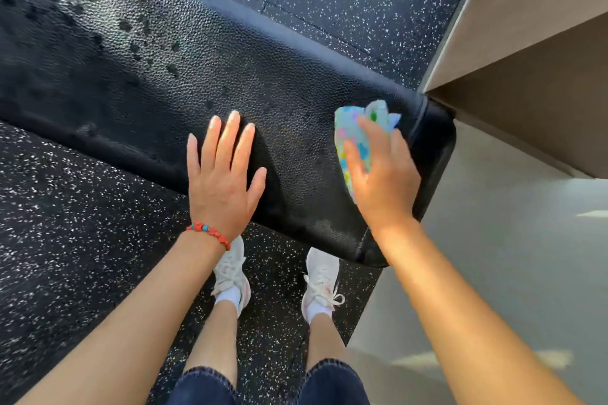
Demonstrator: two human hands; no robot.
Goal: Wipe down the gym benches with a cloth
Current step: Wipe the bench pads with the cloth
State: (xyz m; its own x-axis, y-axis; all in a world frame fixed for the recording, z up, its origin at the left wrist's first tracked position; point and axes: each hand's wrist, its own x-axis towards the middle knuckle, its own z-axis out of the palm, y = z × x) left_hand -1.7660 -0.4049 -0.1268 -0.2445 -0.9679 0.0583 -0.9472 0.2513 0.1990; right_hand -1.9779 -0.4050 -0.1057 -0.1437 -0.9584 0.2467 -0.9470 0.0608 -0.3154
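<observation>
A black textured gym bench pad (138, 76) runs from the upper left to the lower right, with dark wet spots across its left half. My left hand (222, 177) lies flat on the pad near its front edge, fingers straight and spread, a red bead bracelet on the wrist. My right hand (381, 174) presses a light blue cloth with coloured dots (353, 131) onto the pad close to its right end. The fingers lie over the cloth, and part of it is hidden under the palm.
Black speckled rubber flooring (65, 240) surrounds the bench. A beige wall or ledge (526, 43) stands right beside the bench's right end, with grey floor (510, 273) below it. My two white trainers (322, 276) stand just in front of the bench.
</observation>
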